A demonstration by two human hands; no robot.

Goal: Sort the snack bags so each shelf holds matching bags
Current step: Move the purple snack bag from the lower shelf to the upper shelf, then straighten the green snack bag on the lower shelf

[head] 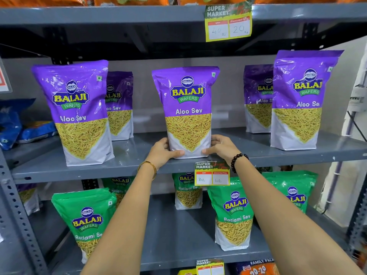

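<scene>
A purple Aloo Sev bag (187, 108) stands upright at the middle of the grey middle shelf (139, 155). My left hand (163, 150) grips its lower left corner and my right hand (220, 145) grips its lower right corner. Several other purple Aloo Sev bags stand on the same shelf: one at front left (79, 114), one behind it (120, 106), two at the right (301, 100). On the lower shelf (178, 235) stand several green Ratlami Sev bags (233, 213), and a purple bag (27, 195) shows at its far left.
Blue bags (15, 124) lie at the left end of the middle shelf. Price tags (228, 22) hang from the shelf edges. Orange bags (119, 0) fill the top shelf, and orange packs (258, 268) sit below. A slotted steel upright (12, 205) runs down the left.
</scene>
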